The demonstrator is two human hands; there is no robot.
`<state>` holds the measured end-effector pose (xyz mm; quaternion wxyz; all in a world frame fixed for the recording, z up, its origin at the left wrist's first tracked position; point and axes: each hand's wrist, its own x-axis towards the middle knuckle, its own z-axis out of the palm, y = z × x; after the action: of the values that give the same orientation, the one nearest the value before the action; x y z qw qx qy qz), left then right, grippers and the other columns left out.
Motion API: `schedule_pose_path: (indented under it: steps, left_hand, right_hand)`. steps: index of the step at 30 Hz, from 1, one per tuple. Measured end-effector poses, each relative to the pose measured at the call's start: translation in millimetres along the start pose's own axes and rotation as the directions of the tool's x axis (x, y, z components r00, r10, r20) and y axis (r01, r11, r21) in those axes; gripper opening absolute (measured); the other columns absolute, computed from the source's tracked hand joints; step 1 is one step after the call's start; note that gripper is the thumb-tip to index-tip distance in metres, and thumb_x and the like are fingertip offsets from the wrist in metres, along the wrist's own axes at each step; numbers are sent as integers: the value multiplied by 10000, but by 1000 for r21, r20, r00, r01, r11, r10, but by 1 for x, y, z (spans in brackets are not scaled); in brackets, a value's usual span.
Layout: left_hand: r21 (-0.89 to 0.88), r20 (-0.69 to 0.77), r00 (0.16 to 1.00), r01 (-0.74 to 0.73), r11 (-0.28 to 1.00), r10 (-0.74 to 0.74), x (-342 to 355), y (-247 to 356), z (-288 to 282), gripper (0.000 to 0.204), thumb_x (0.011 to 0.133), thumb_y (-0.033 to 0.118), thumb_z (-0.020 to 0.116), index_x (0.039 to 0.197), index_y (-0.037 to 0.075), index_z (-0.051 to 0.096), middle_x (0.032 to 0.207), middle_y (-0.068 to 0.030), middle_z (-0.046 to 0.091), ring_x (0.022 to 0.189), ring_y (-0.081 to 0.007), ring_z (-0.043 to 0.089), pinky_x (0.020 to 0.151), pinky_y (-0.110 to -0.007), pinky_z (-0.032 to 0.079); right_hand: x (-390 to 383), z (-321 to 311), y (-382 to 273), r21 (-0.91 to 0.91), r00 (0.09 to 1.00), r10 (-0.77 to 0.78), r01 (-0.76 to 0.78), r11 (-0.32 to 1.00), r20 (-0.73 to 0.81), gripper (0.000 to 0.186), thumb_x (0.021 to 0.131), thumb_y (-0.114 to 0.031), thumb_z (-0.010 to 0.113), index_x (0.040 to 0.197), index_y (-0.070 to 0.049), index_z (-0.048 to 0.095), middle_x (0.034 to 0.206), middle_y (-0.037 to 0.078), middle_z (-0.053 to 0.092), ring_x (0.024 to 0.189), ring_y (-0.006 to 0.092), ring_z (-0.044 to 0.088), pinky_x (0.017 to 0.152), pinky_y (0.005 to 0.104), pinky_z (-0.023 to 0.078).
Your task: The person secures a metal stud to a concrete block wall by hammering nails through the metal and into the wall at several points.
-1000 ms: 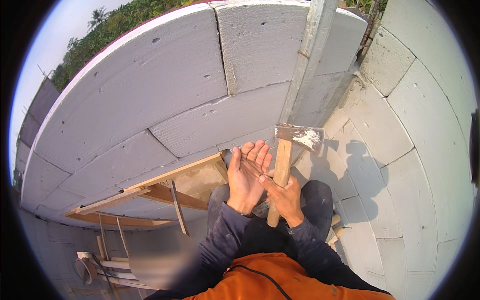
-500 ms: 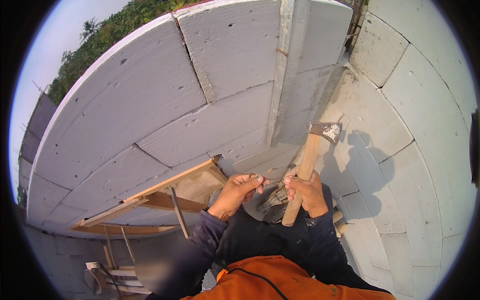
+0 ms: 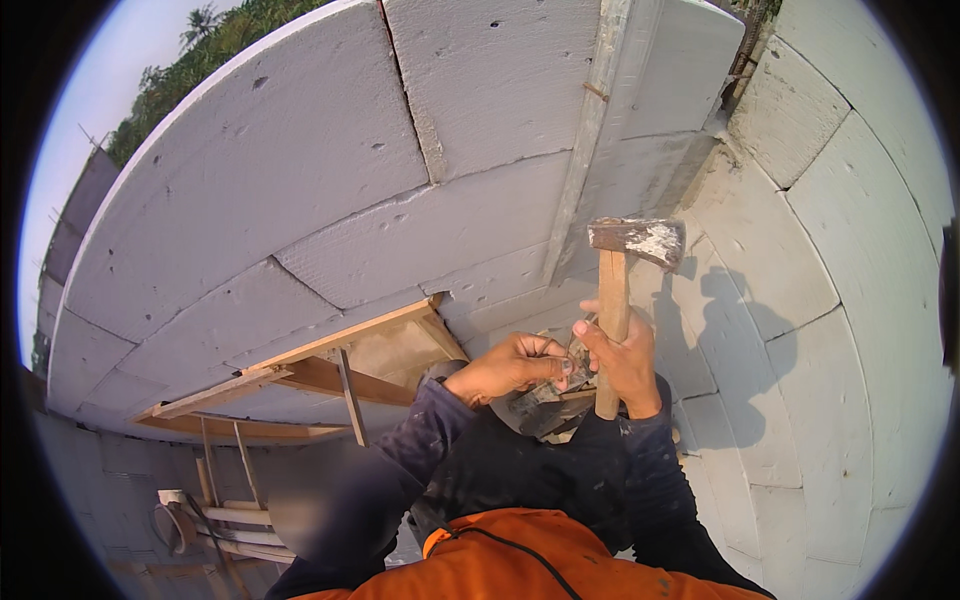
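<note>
A hatchet (image 3: 613,282) stands nearly upright in front of me, its dark head smeared with white at the top of a wooden handle. My right hand (image 3: 628,362) is wrapped round the lower part of that handle, with the thumb lying along it. Close beside it, to the left, my left hand (image 3: 520,366) is closed in a pinch, palm inward. Whatever sits between those fingertips is too small to make out. The two hands are a short gap apart, above my dark trousers.
A pale block wall (image 3: 330,150) rises ahead, with a metal straightedge (image 3: 592,130) upright against it. Another block wall (image 3: 850,300) stands at the right. A wooden frame (image 3: 330,340) is at the lower left. Below my hands lies a container of scraps (image 3: 548,410).
The hatchet has turned more upright, its head swinging left with the right hand. My left hand has moved right, closer to it; the thin dark piece stretched between the hands no longer shows clearly.
</note>
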<state>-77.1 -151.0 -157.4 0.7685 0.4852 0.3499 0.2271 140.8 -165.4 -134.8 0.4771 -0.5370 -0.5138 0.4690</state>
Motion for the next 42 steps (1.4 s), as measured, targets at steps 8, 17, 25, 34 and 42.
schedule_pose_path:
  steps: [8, 17, 25, 34, 42]
  left_hand:
    - [-89, -373, 923, -136, 987, 93, -13, -45, -32, 196, 1048, 242, 719, 1103, 54, 721, 909, 2, 771, 609, -20, 458, 537, -185, 346]
    - [-178, -486, 873, -138, 974, 35, -7, -48, -38, 234, 1051, 297, 722, 1102, 71, 749, 928, 51, 709, 666, -15, 454, 541, -187, 336]
    - [-209, -411, 899, -251, 945, 148, 83, 0, -52, 200, 1016, 303, 778, 1047, 113, 726, 884, 51, 694, 658, -11, 450, 519, -188, 318]
    - [-275, -180, 978, -156, 949, 108, 118, 18, -74, 219, 1073, 326, 699, 997, 123, 663, 834, 44, 666, 652, -15, 446, 476, -169, 316]
    - [-274, -214, 967, -195, 942, 138, 126, 26, -67, 270, 1101, 343, 643, 927, 141, 604, 777, 57, 591, 640, -25, 413, 465, -178, 301]
  right_hand:
    - [7, 12, 68, -424, 982, -70, -12, 906, -177, 480, 1060, -443, 650, 1153, 27, 612, 885, 218, 708, 799, 371, 722, 745, 474, 538]
    - [20, 29, 70, -468, 987, -26, -51, 882, -156, 483, 1057, -438, 648, 1132, 35, 584, 914, 289, 707, 893, 482, 721, 787, 515, 530]
    - [18, 28, 67, -456, 984, 10, -90, 885, -175, 503, 1046, -459, 655, 1185, 23, 620, 954, 266, 730, 920, 461, 727, 822, 495, 541]
    - [18, 23, 64, -424, 986, -19, -55, 904, -168, 481, 1037, -441, 669, 1138, 28, 635, 936, 269, 725, 902, 463, 716, 811, 498, 539]
    - [24, 20, 73, -387, 985, -22, -46, 921, -170, 463, 1024, -425, 690, 1110, 25, 619, 904, 277, 709, 877, 475, 702, 781, 524, 519]
